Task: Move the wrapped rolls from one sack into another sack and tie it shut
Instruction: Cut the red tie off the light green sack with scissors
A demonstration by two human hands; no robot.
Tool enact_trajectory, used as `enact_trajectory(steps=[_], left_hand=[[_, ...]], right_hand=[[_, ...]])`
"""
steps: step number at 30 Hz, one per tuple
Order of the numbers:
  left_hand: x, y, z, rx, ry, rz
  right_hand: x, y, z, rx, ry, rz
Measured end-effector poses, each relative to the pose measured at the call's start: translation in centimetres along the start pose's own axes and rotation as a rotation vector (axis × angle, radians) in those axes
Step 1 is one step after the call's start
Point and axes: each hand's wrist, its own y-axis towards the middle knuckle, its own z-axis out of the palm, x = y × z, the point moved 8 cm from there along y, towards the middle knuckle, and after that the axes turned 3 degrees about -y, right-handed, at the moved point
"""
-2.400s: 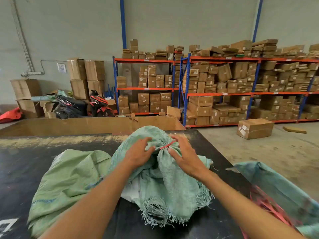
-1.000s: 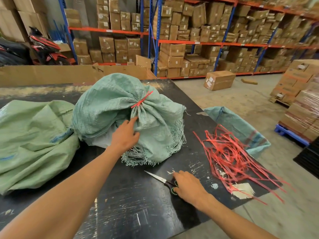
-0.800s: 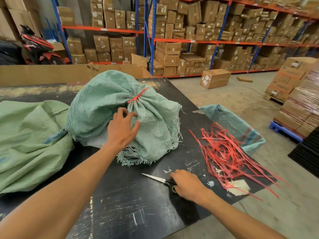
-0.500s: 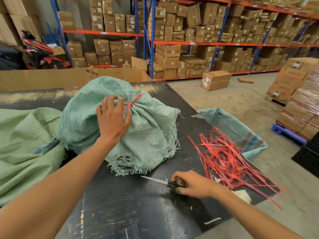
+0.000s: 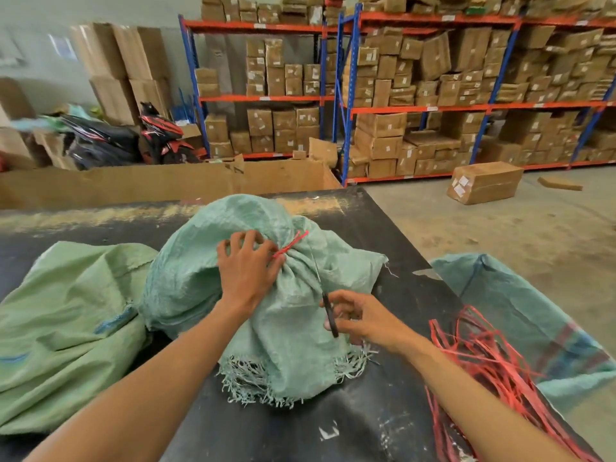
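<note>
Since the earlier frames our right hand [image 5: 361, 320] has lifted the scissors [image 5: 328, 306] off the black table [image 5: 333, 435] and brought them up over the tied sack [image 5: 266, 295], while our left hand [image 5: 248, 268] has climbed from the sack's flank to its gathered neck.

From the head camera, the only view we have, our left hand lies spread on the cloth just beside the red tie [image 5: 290, 245], fingers straight and pressing. We judge this keeps the neck steady and the tie's loose ends standing clear. Our right fingers curl round the scissor handles, blades pointing up toward the knot; we cannot tell whether the blades are parted. We read this as trimming the surplus tie ends.

The tied sack sits bulging in the middle of the table, its frayed mouth [image 5: 283, 385] spilling toward us. The wrapped rolls are hidden; we suppose they are inside. A flatter green sack [image 5: 66, 328] lies touching it on the left, likely the emptied one. Spare red ties [image 5: 483, 361] are heaped at the table's right edge, near our right arm.
</note>
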Motion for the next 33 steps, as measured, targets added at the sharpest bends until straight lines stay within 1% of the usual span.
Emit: enact_trajectory(steps=[3, 6, 9, 11, 12, 15, 17, 20, 22, 24, 27, 29, 31, 33], left_hand=[[-0.9, 0.6, 0.7, 0.034, 0.063, 0.015], [-1.7, 0.6, 1.1, 0.008, 0.075, 0.015], [-1.2, 0.4, 2.0, 0.024, 0.056, -0.085], [-0.4, 0.2, 2.9, 0.082, 0.052, -0.167], [0.0, 0.1, 3.3, 0.104, 0.03, -0.211], [0.8, -0.4, 3.8, 0.105, -0.095, -0.341], [0.9, -0.6, 4.1, 0.128, -0.092, -0.387], [0.6, -0.8, 4.5, 0.186, -0.033, -0.401], [0.4, -1.0, 4.5, 0.196, -0.011, -0.361], [-0.1, -1.4, 4.2, 0.176, 0.005, -0.312], [-0.2, -2.5, 3.9, 0.125, 0.0, -0.314], [0.1, -3.2, 4.4, 0.138, -0.008, -0.308], [0.7, -3.9, 4.7, 0.131, -0.054, -0.339], [1.4, -4.4, 4.3, 0.078, -0.145, -0.415]], right_hand=[[0.7, 2.2, -0.1, -0.036, 0.068, -0.011], [0.8, 3.5, -0.3, -0.03, 0.124, -0.024], [1.0, 4.0, -0.8, -0.007, 0.16, -0.028], [0.7, 4.3, -1.1, 0.008, 0.155, -0.023], [0.5, 4.4, -1.2, 0.012, 0.151, -0.018], [0.0, 4.4, -1.4, 0.023, 0.141, -0.006], [-0.1, 4.4, -1.4, 0.032, 0.128, -0.008], [0.2, 4.5, -1.6, 0.053, 0.112, -0.025], [0.4, 4.5, -1.8, 0.055, 0.11, -0.037], [0.4, 4.5, -2.1, 0.054, 0.114, -0.036], [0.3, 4.6, -2.5, 0.047, 0.105, -0.022], [0.2, 4.8, -2.7, 0.045, 0.102, -0.014], [0.2, 5.1, -2.6, 0.053, 0.099, -0.011], [0.2, 5.2, -2.3, 0.07, 0.101, -0.01]])
